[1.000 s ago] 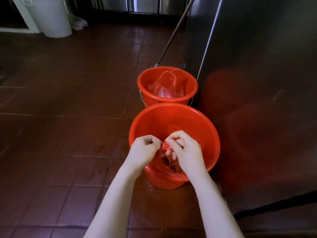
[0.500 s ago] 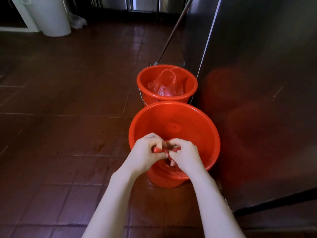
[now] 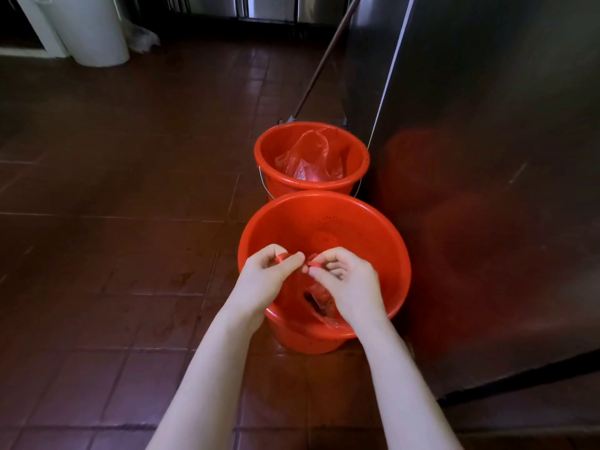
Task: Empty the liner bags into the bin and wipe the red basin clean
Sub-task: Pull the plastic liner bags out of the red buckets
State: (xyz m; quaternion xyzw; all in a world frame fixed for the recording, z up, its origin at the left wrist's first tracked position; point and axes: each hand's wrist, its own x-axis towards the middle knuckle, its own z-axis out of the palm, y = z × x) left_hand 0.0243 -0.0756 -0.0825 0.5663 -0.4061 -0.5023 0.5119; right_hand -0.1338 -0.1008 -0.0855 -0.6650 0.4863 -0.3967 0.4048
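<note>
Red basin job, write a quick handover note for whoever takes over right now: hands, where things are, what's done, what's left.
Hands: left hand and right hand each pinch the twisted top of a liner bag in the red basin.
Behind the basin, a red bucket holds a second liner bag.
Done: nothing visibly finished.
Left: empty both bags, likely into the white bin at the back left; wipe the speckled basin; no cloth in view.
</note>
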